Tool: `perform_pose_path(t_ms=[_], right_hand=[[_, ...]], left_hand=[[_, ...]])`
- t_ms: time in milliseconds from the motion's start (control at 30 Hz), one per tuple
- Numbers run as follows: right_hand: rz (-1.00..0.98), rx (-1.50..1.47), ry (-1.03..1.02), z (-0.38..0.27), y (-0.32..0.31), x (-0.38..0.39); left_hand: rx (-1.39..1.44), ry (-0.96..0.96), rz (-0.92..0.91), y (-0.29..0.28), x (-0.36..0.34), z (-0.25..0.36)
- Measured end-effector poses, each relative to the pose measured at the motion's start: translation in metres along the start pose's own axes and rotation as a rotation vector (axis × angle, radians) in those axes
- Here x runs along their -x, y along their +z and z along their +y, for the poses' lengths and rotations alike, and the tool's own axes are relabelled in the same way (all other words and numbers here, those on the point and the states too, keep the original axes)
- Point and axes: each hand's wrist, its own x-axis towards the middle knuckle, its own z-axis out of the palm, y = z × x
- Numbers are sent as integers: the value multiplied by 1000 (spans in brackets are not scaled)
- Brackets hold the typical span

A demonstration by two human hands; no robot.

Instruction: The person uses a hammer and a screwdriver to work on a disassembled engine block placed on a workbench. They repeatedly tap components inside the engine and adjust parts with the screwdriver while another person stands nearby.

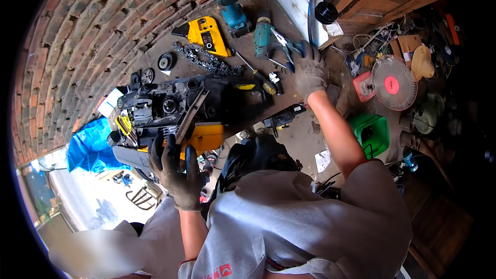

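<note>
Along the wall-side edge of the workbench (pixel 165 46), seen in the head view, runs a bare brick wall (pixel 103 41). The black chainsaw body (pixel 170 101) lies near the bench's left end, with a flat metal bar (pixel 192 113) slanting across it and a yellow-orange part (pixel 206 137) showing below. The left hand (pixel 181 183), in a grey glove with dark fingers, is at the near side of this body; its fingers stand spread and well parted, with nothing visibly held, and whether the tips touch the saw cannot be told. The right hand (pixel 310 75), gloved alike, reaches toward the far right corner, its fingers at the blue handles of the pliers (pixel 282 44); whether they have closed on them cannot be told.

Between the saw body and the wall-side edge lie a dark saw chain (pixel 209 61), a yellow cover (pixel 209 36) and a round black part (pixel 166 61). A screwdriver (pixel 264 82) points toward the chain. Farther back, a teal cordless tool (pixel 230 8) stands near a second teal tool (pixel 262 39), left of a white board (pixel 297 2). Beyond the right forearm are a fan (pixel 393 82) and a green container (pixel 370 133).
</note>
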Motion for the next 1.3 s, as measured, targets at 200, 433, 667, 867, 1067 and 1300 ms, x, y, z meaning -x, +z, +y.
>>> perform_pose_path(t_ms=[200, 433, 667, 867, 1067, 1300], right_hand=[[-251, 71, -429, -6, -16, 20], [-443, 398, -645, -28, -1, -18], [-428, 313, -681, -9, -29, -34], [-465, -142, -505, 10, -88, -39], [-217, -600, -983, -17, -117, -9], [-606, -1273, -723, -89, -132, 14]], left_hand=[[117, -54, 59, 0, 13, -6], [27, 19, 62, -4, 11, -1], [-19, 47, 86, -11, 17, 0], [46, 105, 106, -9, 17, 20], [775, -226, -462, 8, -1, 54], [1219, -613, -633, 19, 1, 34]])
